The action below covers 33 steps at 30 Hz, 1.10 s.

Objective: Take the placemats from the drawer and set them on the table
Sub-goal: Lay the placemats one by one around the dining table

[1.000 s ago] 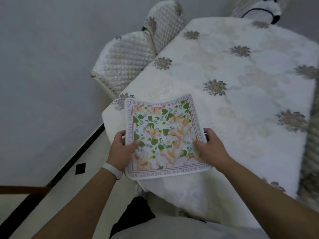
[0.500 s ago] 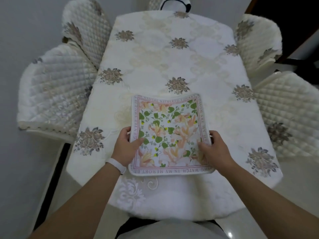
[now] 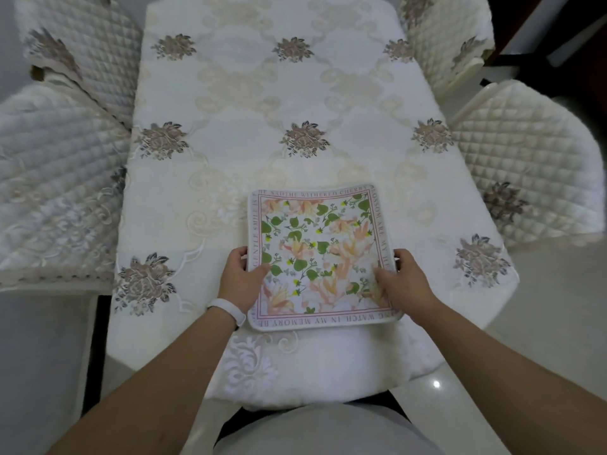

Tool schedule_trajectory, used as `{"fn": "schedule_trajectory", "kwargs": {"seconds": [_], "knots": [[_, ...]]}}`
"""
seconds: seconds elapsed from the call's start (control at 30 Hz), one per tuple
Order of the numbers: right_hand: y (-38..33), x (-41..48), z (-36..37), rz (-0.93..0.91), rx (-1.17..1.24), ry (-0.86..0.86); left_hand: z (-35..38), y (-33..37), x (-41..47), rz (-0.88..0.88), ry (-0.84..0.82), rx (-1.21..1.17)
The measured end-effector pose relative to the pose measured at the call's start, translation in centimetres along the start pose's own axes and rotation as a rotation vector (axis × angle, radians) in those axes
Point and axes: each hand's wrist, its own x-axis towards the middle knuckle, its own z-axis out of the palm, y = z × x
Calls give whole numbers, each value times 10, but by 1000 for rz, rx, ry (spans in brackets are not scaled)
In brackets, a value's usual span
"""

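A square placemat (image 3: pixel 320 254), printed with peach flowers and green leaves inside a pink border of lettering, lies at the near end of the long table (image 3: pixel 262 110), roughly centred across the table's width. Its near edge sits just short of the table's near rim. Whether it rests flat on the table or is held just above it cannot be told, nor whether more mats lie beneath it.

The person's left hand (image 3: pixel 241 280) grips the mat's left edge. The thumb lies on the printed top and the fingers are curled round and under the edge. The right hand (image 3: pixel 402 280) grips the right edge in the same way, thumb pressed on top and fingers wrapped over the side. Both forearms reach in from the table's near end.

A white wristband (image 3: pixel 228 310) circles the left wrist.

The table wears a cream embroidered tablecloth (image 3: pixel 328 152) dotted with brown-grey flower clusters, and its lace hem hangs over the near rim. Quilted cream-covered chairs (image 3: pixel 56 178) stand tucked against the table's two long sides.
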Motion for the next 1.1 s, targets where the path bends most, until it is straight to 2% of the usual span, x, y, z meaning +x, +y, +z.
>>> {"fn": "schedule_trajectory", "kwargs": {"seconds": [0.2, 0.5, 0.63, 0.8, 1.0, 1.1], "knots": [[11, 14, 0, 26, -42, 45, -11, -8, 2, -24, 96, 105], [-1, 26, -5, -54, -55, 49, -13, -1, 12, 0, 32, 212], [-1, 27, -5, -54, -31, 52, -10, -1, 12, 17, 62, 255], [-1, 28, 2, -53, -131, -64, -9, 2, 15, 16, 102, 257], [-7, 19, 8, -49, -42, -80, -8, 6, 12, 41, 129, 249], [-10, 14, 4, -53, 18, -80, -7, 11, 7, 23, 98, 170]]}}
